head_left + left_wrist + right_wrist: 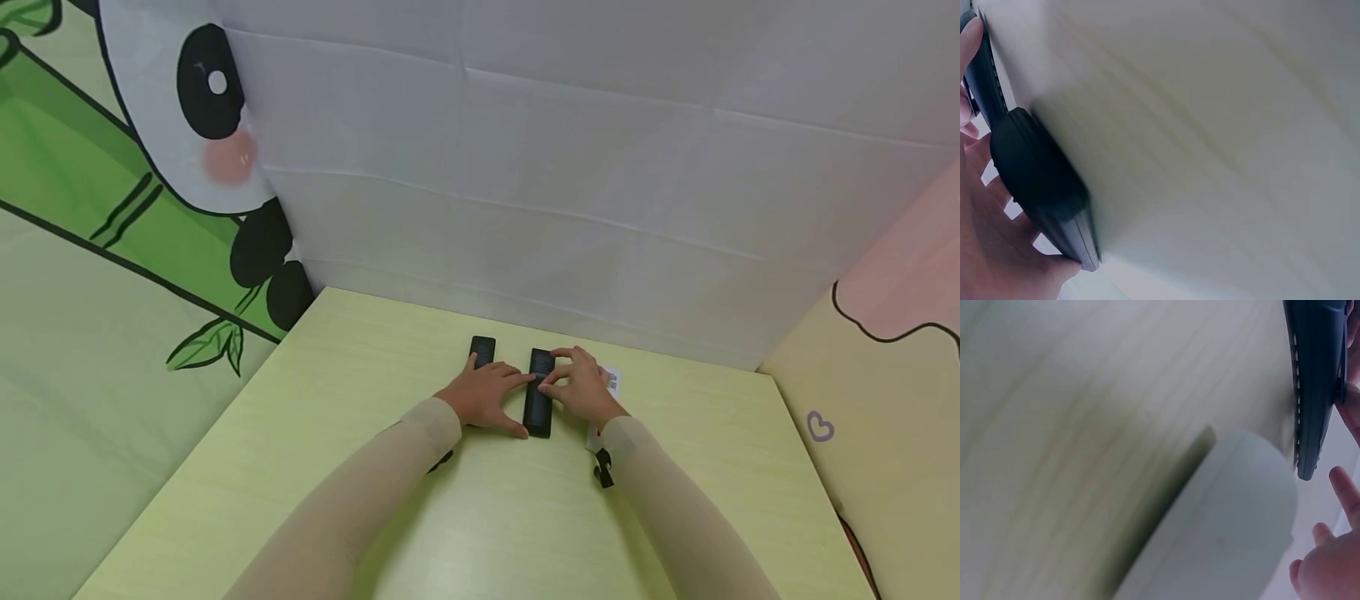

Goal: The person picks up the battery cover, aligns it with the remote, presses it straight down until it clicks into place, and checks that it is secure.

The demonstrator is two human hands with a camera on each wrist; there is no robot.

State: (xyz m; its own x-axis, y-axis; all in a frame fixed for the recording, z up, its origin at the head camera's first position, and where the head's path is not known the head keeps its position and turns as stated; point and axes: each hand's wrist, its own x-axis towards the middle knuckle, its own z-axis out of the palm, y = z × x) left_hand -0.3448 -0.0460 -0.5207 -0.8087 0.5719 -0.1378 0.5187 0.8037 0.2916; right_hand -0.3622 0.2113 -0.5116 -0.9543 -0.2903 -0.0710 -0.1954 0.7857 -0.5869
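A black remote control [537, 417] lies lengthwise between my hands, its buttons toward the table in the right wrist view. My left hand [483, 396] reaches over another black remote [482, 350], thumb spread from the fingers. Its index fingertip touches the middle remote's left side, and the thumb rests by its near end. My right hand [581, 387] pinches a thin dark piece like a battery cover [1344, 359] between thumb and index finger, along the middle remote's upper face. Under the right wrist lies a white remote [1229, 512], bearing a label.
The pale wooden table [480, 533] meets a white cloth wall [525, 208] just behind the remotes. Printed panels stand at the left [90, 350] and right [885, 433]. A black strap [603, 468] hangs at the right sleeve.
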